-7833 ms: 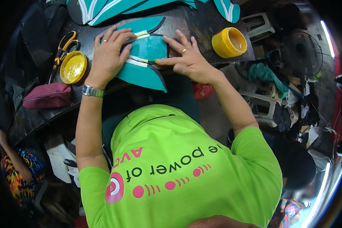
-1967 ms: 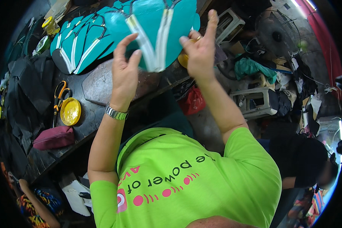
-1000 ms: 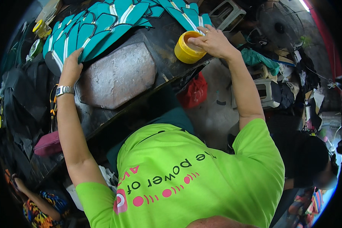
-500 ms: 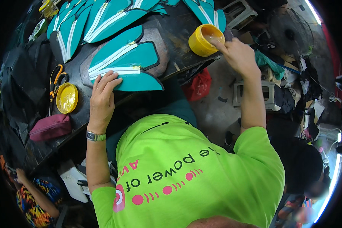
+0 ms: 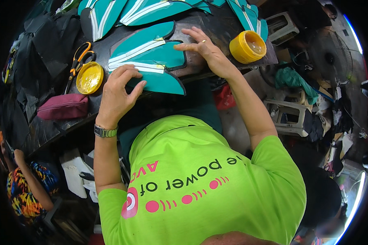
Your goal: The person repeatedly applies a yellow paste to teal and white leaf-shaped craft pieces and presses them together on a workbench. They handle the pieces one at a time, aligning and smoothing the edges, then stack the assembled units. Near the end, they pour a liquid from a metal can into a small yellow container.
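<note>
A teal fabric piece [image 5: 146,48], cut into leaf-like lobes with white strips and dark edging, lies near the table's front edge. My left hand [image 5: 119,90] rests its fingertips on the lower left end of a white strip, the thumb held apart. Over the right side of the same piece is my right hand [image 5: 212,54], fingers spread, with one fingertip at the middle lobe; whether it presses down I cannot tell. To its right stands an uncapped yellow tub [image 5: 246,47] with a pale, glossy substance inside.
Left of the piece lie orange-handled scissors [image 5: 78,61], a yellow lid [image 5: 89,78] and a maroon pouch [image 5: 63,107]. More teal pieces [image 5: 151,14] cover the far table. Plastic stools [image 5: 288,117] and a fan [image 5: 330,55] stand on the right. Another person's arm [image 5: 34,179] shows at lower left.
My right hand has left the yellow tub and moved left over the teal piece, its fingers spreading. My left hand stays on the piece, its thumb now further out. The whole view has shifted.
</note>
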Motion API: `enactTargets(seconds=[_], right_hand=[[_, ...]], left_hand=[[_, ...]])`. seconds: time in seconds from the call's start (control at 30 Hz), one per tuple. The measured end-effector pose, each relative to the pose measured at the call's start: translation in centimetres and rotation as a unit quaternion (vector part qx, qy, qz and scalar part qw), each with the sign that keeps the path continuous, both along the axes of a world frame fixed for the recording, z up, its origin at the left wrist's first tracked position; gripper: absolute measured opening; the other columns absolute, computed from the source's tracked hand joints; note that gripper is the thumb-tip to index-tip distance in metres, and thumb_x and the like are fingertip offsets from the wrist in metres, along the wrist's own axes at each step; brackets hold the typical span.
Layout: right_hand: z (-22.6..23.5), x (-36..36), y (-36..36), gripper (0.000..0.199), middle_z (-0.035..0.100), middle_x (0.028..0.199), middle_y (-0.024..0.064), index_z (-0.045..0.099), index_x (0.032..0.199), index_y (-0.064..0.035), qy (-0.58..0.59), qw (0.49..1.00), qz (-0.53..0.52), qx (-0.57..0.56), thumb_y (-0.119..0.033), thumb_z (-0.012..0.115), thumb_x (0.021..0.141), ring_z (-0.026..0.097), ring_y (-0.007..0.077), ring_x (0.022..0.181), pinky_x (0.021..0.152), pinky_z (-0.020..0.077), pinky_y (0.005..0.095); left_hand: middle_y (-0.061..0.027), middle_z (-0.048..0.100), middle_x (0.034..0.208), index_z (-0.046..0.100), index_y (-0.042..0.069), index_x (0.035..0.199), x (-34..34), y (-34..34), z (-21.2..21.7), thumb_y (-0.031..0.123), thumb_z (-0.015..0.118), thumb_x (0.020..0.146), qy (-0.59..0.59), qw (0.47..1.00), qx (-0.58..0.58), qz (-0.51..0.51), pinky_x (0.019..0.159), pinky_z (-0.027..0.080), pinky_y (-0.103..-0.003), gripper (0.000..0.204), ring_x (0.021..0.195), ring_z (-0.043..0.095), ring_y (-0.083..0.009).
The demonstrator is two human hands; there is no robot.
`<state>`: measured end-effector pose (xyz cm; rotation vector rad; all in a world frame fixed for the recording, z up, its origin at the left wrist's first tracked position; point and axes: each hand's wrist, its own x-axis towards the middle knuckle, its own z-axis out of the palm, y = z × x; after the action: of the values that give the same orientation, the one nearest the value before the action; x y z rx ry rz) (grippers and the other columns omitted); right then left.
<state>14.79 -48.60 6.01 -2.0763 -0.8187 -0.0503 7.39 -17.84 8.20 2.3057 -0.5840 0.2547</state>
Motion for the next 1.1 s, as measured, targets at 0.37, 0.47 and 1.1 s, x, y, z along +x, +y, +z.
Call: enactTargets(seconds=[0.37, 0.47, 1.1], right_hand=[[-2.3, 0.3, 4.8, 0.069, 0.016, 0.170, 0.0031, 0.032, 0.159, -0.0358, -0.165, 0.930, -0.059, -0.323, -0.069, 0.037, 0.099, 0.007, 0.0332, 0.157, 0.119, 0.0002, 0.0691], [-2.2, 0.7, 4.6, 0.073, 0.016, 0.170, 0.0035, 0.031, 0.160, -0.0330, -0.131, 0.948, -0.040, -0.286, -0.070, 0.039, 0.098, 0.007, 0.0331, 0.157, 0.120, 0.0004, 0.0683], [-2.5, 3.1, 5.2, 0.071, 0.022, 0.169, 0.0052, 0.035, 0.158, -0.0379, -0.230, 0.906, -0.041, -0.353, -0.073, 0.040, 0.096, 0.010, 0.0333, 0.157, 0.118, 0.0045, 0.0712]], left_hand=[[-0.0153, 0.046, 0.150, 0.047, 0.014, 0.149, 3.9, -0.9, -2.1, 0.024, 0.075, 0.088, -0.101, 0.984, 0.142, 0.030, 0.116, 0.034, -0.049, 0.068, 0.142, 0.041, -0.0332], [-0.0129, 0.037, 0.160, 0.040, 0.013, 0.154, 4.7, 0.0, -2.7, 0.032, 0.070, 0.092, -0.020, 0.982, 0.186, -0.004, 0.124, 0.018, -0.051, 0.072, 0.152, 0.027, -0.0312], [-0.0132, 0.040, 0.159, 0.042, 0.009, 0.152, 4.6, 0.2, -3.6, 0.040, 0.063, 0.095, -0.064, 0.983, 0.171, -0.004, 0.124, 0.017, -0.052, 0.068, 0.150, 0.031, -0.0310]])
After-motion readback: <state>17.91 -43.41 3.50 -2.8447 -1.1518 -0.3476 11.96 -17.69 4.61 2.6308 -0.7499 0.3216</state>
